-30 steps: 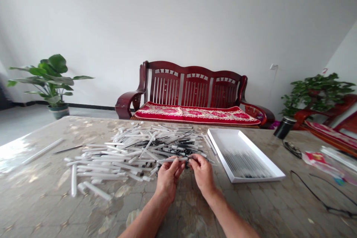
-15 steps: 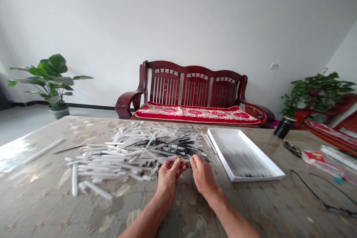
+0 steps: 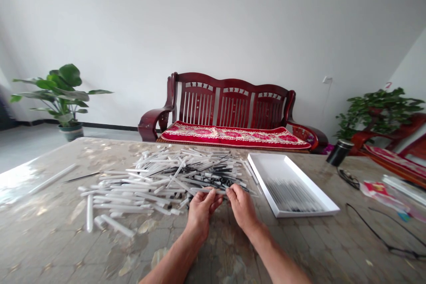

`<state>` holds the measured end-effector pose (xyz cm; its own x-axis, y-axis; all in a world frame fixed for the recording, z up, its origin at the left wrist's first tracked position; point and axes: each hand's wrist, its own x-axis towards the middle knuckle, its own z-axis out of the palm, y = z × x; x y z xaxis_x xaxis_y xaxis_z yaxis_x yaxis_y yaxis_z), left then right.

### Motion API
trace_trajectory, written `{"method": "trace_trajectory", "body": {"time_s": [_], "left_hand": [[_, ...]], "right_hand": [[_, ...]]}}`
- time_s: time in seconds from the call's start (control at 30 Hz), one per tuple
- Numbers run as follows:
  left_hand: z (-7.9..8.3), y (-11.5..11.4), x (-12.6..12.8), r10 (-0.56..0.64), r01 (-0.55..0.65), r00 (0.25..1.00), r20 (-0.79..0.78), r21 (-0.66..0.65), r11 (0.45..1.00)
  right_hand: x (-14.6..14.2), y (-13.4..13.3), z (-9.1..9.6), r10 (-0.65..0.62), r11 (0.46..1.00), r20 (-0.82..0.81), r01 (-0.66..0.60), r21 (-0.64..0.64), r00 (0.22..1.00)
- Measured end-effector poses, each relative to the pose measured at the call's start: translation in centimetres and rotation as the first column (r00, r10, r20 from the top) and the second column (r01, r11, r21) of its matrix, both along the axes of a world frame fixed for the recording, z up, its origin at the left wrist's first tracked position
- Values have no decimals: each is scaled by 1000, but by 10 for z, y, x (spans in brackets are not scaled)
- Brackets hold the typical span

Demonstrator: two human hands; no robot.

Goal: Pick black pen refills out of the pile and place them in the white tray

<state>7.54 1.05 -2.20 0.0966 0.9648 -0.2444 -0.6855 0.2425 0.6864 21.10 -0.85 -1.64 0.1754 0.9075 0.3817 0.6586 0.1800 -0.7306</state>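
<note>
My left hand is closed around a slim whitish pen, held level just above the table, its left end showing past my fingers. Thumb and fingers of my right hand pinch the same pen at its right end; a small part between the fingertips is hidden. Just beyond my hands spreads a loose heap of white pen barrels mixed with black pen parts. To the right of my right hand lies a shallow white box, holding a row of slim, clear-grey pens side by side.
The patterned table carries a black cylinder, a pair of glasses, a red-and-white packet and a black cord on the right. A single white tube lies far left. A wooden bench stands behind.
My right hand has shifted very slightly at the pen's right end, its fingertips a little lower. My left hand stays in place; the heap and the box look the same.
</note>
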Motion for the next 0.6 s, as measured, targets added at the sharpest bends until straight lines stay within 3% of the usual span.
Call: {"method": "trace_trajectory", "body": {"time_s": [0.13,0.27,0.47,0.6], "left_hand": [[0,0,0,0,0,1000,6,-6,1000],[1,0,-1,6,-6,1000,10,1,1000],[0,-2,1,-20,20,1000,-5,7,1000],[2,-3,1,-13,13,1000,-3,2,1000]], "right_hand": [[2,-1,0,16,998,-38,-18,-56,999],[3,-4,3,75,997,-43,-76,-14,996],[4,-4,2,25,996,-27,-27,-84,999],[3,-6,5,76,997,-55,-77,-18,996]]}}
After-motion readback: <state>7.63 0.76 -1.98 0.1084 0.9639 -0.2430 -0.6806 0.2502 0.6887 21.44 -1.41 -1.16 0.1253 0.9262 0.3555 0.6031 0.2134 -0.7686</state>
